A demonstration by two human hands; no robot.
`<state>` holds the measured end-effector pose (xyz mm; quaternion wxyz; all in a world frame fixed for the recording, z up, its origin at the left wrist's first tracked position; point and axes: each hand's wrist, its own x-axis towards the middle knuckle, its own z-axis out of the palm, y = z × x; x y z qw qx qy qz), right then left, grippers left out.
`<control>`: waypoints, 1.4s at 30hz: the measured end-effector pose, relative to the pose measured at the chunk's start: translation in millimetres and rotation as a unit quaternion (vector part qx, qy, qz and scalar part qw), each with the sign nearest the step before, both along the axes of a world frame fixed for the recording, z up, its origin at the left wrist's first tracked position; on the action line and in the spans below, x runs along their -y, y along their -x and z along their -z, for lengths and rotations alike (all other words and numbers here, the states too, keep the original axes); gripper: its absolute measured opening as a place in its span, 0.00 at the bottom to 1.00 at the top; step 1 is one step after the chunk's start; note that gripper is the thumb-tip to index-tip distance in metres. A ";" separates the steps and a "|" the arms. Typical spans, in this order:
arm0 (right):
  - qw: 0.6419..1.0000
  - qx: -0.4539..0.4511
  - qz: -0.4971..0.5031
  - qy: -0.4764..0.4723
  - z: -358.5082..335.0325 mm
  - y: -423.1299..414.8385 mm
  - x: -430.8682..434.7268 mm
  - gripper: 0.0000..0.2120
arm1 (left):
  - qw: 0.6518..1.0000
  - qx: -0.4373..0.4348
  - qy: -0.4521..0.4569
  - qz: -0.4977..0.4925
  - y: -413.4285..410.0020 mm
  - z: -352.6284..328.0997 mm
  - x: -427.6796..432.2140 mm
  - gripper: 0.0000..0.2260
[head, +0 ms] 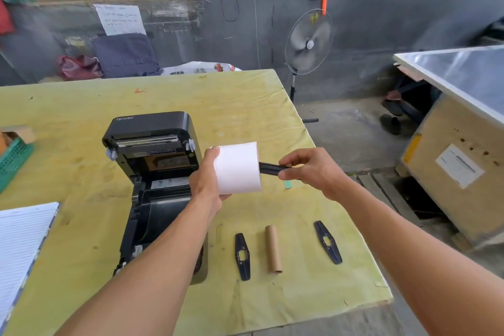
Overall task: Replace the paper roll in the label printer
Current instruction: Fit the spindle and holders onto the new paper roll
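Observation:
A black label printer (152, 177) stands open on the yellow-covered table (81, 106), its lid tilted back and its roll bay bare. My left hand (206, 180) grips a white paper roll (237, 168) just right of the printer, held on its side. A black spindle (270, 168) pokes out of the roll's right end, and my right hand (311, 169) pinches that spindle. On the table nearer to me lie a bare brown cardboard core (273, 248) and two flat black roll guides (242, 256) (327, 241), one on each side of the core.
A lined notebook (21, 243) lies at the table's left front. A green basket (11, 161) sits at the left edge. A standing fan (308, 43) is beyond the table's far right corner. A wooden crate with a metal top (461, 166) stands to the right.

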<state>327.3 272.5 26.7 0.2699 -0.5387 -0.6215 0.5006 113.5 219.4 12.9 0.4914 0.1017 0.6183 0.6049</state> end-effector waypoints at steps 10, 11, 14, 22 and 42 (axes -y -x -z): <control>0.993 -0.116 -0.008 0.024 -9.7 34.1 1.5 0.12 | 0.999 0.020 -0.011 0.035 -9.4 -8.4 -0.3 0.19; 0.991 -0.127 0.014 0.027 -6.0 33.0 0.4 0.12 | 0.999 0.025 -0.012 0.024 -8.9 -8.9 -0.6 0.18; 0.990 -0.124 0.063 0.017 2.7 28.9 2.7 0.13 | 1.000 0.024 -0.011 0.007 -6.7 -9.3 -1.6 0.17; 0.988 -0.145 0.042 0.016 8.4 30.5 10.2 0.09 | 1.000 0.022 -0.002 -0.011 -12.8 -4.4 1.3 0.15; 0.991 0.076 0.108 -0.012 59.6 -13.1 15.4 0.17 | 0.999 -0.010 0.024 -0.026 -42.9 13.3 9.1 0.15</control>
